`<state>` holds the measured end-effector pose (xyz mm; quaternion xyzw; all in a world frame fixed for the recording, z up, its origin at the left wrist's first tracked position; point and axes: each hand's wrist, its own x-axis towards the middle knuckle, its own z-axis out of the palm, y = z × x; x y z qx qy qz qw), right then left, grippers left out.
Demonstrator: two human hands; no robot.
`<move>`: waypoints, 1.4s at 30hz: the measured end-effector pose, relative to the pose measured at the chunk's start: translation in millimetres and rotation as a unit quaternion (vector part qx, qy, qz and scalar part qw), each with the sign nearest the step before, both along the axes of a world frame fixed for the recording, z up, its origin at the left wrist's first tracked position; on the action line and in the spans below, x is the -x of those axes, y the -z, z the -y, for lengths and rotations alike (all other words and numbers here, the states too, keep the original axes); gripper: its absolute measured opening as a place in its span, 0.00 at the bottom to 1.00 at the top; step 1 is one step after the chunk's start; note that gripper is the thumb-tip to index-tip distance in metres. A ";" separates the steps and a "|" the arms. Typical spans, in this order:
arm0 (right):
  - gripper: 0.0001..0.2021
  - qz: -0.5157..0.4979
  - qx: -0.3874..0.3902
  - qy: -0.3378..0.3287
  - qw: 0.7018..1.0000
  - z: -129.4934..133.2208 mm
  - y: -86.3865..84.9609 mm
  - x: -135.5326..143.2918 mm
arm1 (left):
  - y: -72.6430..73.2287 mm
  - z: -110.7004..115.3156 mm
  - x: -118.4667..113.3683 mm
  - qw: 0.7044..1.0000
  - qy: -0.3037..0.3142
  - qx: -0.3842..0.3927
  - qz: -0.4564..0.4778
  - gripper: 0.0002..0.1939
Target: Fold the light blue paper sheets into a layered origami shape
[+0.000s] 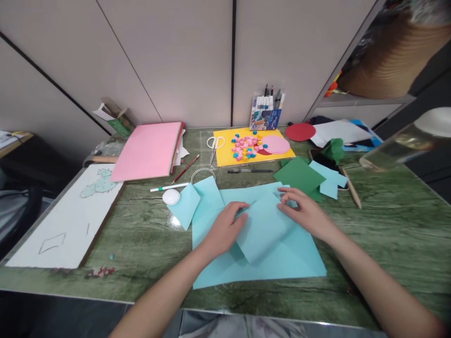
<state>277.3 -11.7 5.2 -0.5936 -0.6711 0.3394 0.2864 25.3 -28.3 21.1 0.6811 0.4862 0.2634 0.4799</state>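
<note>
A light-blue paper square [262,230] lies tilted over larger light-blue sheets [299,263] on the green table. On its left edge, my left hand [227,227] closes with thumb and fingers bent round the paper. My right hand [303,211] is at the upper right edge of the same square, its thumb and index finger close together. Smaller light-blue pieces [186,206] rest at the upper left of the sheets, beside a white egg-shaped object [171,197].
Behind are scissors [212,149], a yellow sheet [223,152] with pink and blue bits, and a marker box [266,115]. Green paper [299,176] and a clear bottle [398,145] stand right. Pink paper [150,150] and a drawing board [70,220] lie left.
</note>
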 end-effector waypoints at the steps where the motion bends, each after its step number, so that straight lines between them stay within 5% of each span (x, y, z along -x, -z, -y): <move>1: 0.09 0.000 -0.002 -0.003 1.000 0.1 0.8 0.6 | 0.2 -0.4 -0.1 1.000 0.001 0.012 0.004 0.13; 9: 0.08 0.019 -0.021 -0.041 0.999 7.2 3.4 13.9 | 9.2 0.6 2.5 0.996 0.023 0.090 0.019 0.24; 15: 0.22 0.071 -0.065 0.086 0.992 10.6 -18.8 2.8 | 9.5 -4.1 3.1 0.990 -0.022 0.115 0.082 0.28; 20: 0.37 -0.108 0.134 0.034 0.984 10.8 -21.2 6.5 | 9.7 -5.6 -0.9 0.981 -0.054 0.131 0.134 0.31; 26: 0.48 -0.332 0.187 0.019 0.924 19.9 -13.2 32.1 | 6.3 8.9 -13.9 0.985 -0.049 0.094 0.135 0.26; 30: 0.43 -0.388 0.207 0.039 0.897 25.0 -17.8 32.7 | -0.7 15.8 -14.1 0.985 -0.119 0.011 0.126 0.20; 33: 0.40 -0.394 0.200 0.040 0.896 26.8 -21.1 31.5 | -5.3 17.7 -11.8 0.975 -0.167 -0.020 0.147 0.26; 42: 0.40 -0.313 0.179 0.045 0.932 31.7 -26.7 37.7 | -10.7 22.0 -16.6 0.959 -0.167 0.084 0.211 0.29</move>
